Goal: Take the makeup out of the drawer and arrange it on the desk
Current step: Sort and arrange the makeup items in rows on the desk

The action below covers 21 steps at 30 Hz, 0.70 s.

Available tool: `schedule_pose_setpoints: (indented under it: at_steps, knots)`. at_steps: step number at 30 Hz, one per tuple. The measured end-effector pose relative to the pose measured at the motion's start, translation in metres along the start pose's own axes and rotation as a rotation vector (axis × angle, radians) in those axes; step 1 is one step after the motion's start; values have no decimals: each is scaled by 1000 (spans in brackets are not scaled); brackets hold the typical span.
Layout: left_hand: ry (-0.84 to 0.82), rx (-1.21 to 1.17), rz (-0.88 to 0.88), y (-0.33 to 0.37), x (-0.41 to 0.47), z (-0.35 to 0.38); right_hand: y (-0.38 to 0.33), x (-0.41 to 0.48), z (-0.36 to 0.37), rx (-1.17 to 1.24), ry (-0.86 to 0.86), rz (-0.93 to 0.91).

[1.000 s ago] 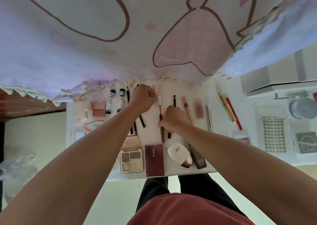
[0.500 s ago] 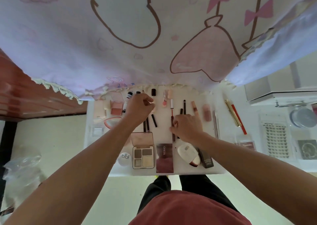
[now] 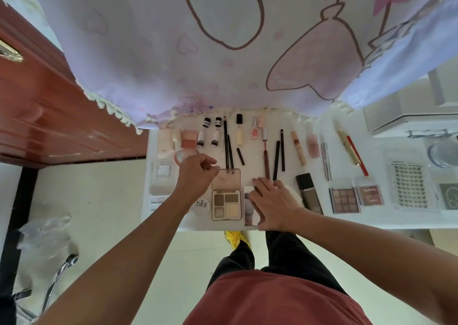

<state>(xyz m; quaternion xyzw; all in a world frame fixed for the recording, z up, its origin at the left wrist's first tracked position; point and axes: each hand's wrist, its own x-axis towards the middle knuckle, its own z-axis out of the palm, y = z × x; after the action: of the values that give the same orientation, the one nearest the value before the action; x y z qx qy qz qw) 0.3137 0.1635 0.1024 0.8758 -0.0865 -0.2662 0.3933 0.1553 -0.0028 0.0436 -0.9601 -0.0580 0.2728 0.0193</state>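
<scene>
Makeup lies in rows on the white desk [image 3: 371, 222]. My left hand [image 3: 195, 174] hovers with loosely curled fingers left of the open eyeshadow palette [image 3: 226, 202] and holds nothing. My right hand [image 3: 273, 202] lies flat, fingers straight, on the rectangular palette [image 3: 249, 209] and covers most of a white compact beside it. Beyond the hands lie two dark pencils [image 3: 227, 146], a red lip liner [image 3: 265, 156] and black pencils [image 3: 276, 160]. A round white jar [image 3: 202, 204] sits left of the open palette.
Further right are a black box [image 3: 308, 193], two small palettes [image 3: 344, 199], a gold pen [image 3: 348, 146] and a lash tray [image 3: 410, 187]. A printed cloth [image 3: 223, 39] overhangs the desk's far edge. A red wooden cabinet [image 3: 49, 101] stands left.
Both hands drew back from the pencils toward the near edge. My right hand let go of the lip liner and now lies on the rectangular palette. The view tilted.
</scene>
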Motion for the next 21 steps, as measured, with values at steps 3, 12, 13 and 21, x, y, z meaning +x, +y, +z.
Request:
schedule_pose_setpoints:
  at_steps: [3, 12, 13, 21]
  knots:
    - [-6, -18, -2, -8, -8, -1, -5, 0, 6, -27, 9, 2]
    - [-29, -81, -33, -22, -20, -9, -4, -3, -8, 55, 96, 32]
    - [-53, -99, -45, -21, -21, -10, -2, -6, -13, 91, 111, 44]
    - [-423, -240, -129, 17, -19, -11, 23, -27, -81, 591, 288, 95]
